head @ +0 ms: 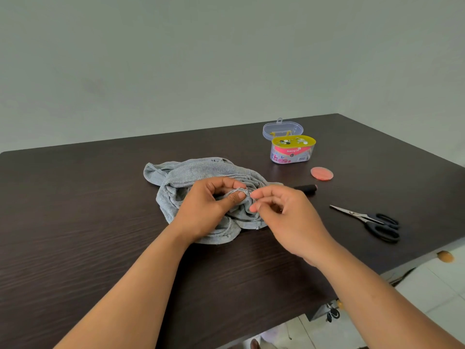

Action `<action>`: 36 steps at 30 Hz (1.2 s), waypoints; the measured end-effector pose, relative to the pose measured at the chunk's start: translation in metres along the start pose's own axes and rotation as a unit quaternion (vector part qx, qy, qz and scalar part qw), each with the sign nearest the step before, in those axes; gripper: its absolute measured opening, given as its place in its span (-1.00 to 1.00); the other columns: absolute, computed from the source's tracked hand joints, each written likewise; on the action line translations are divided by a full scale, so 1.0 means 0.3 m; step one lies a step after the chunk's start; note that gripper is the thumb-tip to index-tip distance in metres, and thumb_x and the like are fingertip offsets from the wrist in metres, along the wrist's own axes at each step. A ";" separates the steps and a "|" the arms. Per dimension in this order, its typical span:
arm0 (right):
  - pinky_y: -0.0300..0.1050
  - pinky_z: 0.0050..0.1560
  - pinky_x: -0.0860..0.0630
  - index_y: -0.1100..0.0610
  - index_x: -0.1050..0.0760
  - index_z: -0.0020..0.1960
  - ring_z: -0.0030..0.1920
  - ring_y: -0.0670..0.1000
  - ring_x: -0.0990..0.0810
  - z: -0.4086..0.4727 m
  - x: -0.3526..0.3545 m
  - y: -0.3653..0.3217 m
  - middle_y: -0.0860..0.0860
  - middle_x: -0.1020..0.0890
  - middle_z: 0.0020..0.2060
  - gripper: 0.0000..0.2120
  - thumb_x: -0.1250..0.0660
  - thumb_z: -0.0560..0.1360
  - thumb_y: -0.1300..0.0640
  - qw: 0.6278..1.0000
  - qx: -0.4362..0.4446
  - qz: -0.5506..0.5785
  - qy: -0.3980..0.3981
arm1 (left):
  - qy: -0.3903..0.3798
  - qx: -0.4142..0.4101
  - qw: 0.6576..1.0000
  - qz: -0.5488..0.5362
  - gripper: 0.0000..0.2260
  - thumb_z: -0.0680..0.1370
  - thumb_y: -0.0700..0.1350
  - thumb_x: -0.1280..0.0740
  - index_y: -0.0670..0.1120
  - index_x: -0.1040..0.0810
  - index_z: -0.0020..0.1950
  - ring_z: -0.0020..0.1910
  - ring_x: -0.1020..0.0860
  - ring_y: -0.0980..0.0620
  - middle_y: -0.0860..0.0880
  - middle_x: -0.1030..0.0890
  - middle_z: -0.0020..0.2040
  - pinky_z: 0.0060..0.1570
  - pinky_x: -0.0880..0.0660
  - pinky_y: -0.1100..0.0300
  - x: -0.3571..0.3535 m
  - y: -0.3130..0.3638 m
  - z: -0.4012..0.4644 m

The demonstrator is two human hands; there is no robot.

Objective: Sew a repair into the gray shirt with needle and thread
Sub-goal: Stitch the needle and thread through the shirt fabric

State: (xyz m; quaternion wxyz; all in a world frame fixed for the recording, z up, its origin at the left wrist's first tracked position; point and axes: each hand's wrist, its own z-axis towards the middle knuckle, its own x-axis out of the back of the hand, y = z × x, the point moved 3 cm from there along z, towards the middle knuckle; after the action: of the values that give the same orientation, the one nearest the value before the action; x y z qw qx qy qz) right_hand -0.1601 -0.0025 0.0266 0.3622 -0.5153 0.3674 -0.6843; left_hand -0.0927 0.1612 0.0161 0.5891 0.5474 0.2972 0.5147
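Note:
The gray shirt lies bunched on the dark wooden table. My left hand pinches a raised fold of the shirt between thumb and fingers. My right hand is just right of that fold, its fingertips pinched together at the cloth. The needle and thread are too fine to make out. A black thread spool lies behind my right hand, partly hidden by it.
An open plastic sewing kit box with a yellow tray stands at the back right. A round pink disc lies near it. Black-handled scissors rest to the right, close to the table's edge.

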 end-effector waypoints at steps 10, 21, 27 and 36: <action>0.03 -0.04 -0.66 0.01 -0.57 -0.04 -0.24 -0.05 -0.70 -0.027 0.011 0.017 -0.05 -0.72 -0.24 -0.82 -0.48 0.46 0.24 0.994 -0.035 0.076 0.074 | -0.002 0.011 1.000 -0.012 -0.92 0.55 -0.19 -0.47 -0.02 -0.70 0.00 -0.15 -0.68 -0.02 -0.12 -0.74 -0.11 -0.01 -0.62 0.15 0.001 -0.003 0.001; -0.26 -0.18 -0.61 0.10 -0.57 -0.11 -0.24 -0.08 -0.70 -0.054 -0.006 0.003 0.01 -0.72 -0.27 -0.87 -0.50 0.45 0.25 0.987 -0.024 0.121 0.104 | 0.005 0.010 1.000 -0.024 -0.94 0.54 -0.23 -0.48 -0.13 -0.66 -0.01 -0.23 -0.65 0.12 -0.09 -0.73 -0.18 -0.13 -0.56 0.34 0.002 0.004 -0.002; -0.20 -0.19 -0.62 0.11 -0.57 -0.14 -0.29 -0.03 -0.69 -0.068 -0.015 0.003 0.04 -0.71 -0.31 -0.86 -0.50 0.44 0.27 0.982 -0.022 0.148 0.117 | 0.006 0.009 1.000 -0.014 -0.95 0.54 -0.20 -0.48 -0.11 -0.66 -0.03 -0.22 -0.66 0.07 -0.08 -0.73 -0.19 -0.07 -0.59 0.22 0.003 0.003 -0.002; -0.16 -0.16 -0.61 0.12 -0.52 -0.15 -0.32 -0.03 -0.65 -0.061 -0.038 0.012 0.12 -0.70 -0.29 -0.83 -0.46 0.46 0.34 0.973 -0.030 0.191 0.127 | 0.003 -0.009 1.000 0.002 -0.94 0.52 -0.22 -0.49 -0.09 -0.67 -0.05 -0.20 -0.67 0.06 -0.08 -0.74 -0.17 -0.04 -0.60 0.15 0.000 0.007 -0.004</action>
State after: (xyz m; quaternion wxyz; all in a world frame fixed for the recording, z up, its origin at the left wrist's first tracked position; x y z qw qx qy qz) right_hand -0.1750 0.0083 0.0149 0.4207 -0.3549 0.5223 -0.6513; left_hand -0.0944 0.1615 0.0179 0.5921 0.5411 0.2929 0.5205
